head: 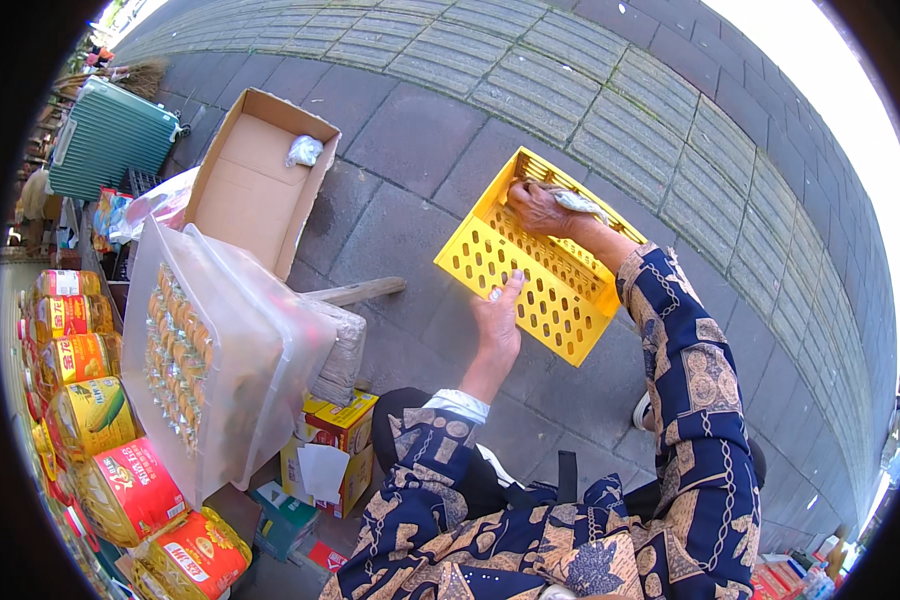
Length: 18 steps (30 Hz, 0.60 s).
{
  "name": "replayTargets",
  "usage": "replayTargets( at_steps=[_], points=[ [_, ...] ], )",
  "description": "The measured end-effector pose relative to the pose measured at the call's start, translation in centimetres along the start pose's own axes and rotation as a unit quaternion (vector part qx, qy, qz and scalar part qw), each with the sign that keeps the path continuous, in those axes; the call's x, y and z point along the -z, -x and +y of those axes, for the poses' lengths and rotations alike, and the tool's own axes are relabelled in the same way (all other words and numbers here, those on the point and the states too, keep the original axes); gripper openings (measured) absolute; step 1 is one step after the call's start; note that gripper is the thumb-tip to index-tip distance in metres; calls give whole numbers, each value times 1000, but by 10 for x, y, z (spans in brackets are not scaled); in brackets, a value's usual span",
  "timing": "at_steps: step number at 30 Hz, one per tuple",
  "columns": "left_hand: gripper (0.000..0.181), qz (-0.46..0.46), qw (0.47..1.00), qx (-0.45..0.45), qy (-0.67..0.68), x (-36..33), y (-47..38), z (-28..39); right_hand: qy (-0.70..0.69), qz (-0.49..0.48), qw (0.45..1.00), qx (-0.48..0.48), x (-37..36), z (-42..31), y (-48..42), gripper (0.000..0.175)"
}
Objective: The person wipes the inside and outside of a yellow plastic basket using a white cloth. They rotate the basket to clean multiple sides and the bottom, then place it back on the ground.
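Note:
A yellow perforated plastic basket [562,330] stands tilted on the paving before me. My right hand [540,210] reaches inside it, fingers curled on a greyish cloth [581,204] pressed against the far inner wall. My left hand [497,319] grips the near wall, with the thumb on the outside or rim and a ring on one finger; its other fingers are partly hidden. To the left lies an open cardboard box [247,180] with a crumpled plastic bag [304,151] in it.
Translucent plastic bins [262,375] with wrapped baked goods stand at left, beside several cooking oil bottles [90,416]. A wooden stick [360,290] juts out towards the basket. A green ribbed suitcase [109,142] is at upper left. Yellow cartons [356,480] sit by my knee.

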<state>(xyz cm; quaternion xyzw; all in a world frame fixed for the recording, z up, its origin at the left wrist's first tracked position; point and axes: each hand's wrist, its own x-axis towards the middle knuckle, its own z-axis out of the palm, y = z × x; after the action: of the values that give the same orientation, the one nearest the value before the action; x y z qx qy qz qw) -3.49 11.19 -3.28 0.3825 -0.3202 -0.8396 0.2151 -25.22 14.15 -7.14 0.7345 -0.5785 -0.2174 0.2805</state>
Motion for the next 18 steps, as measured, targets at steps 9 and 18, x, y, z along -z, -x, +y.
replayTargets(
  at_steps=[9,18],
  points=[
    [27,42,999,17,0,10,-5,0,-634,-109,708,-293,48,20,4,23],
    [29,4,1000,13,7,1,-6,-6,-524,111,682,-497,21,-23,-32,32]
  ],
)
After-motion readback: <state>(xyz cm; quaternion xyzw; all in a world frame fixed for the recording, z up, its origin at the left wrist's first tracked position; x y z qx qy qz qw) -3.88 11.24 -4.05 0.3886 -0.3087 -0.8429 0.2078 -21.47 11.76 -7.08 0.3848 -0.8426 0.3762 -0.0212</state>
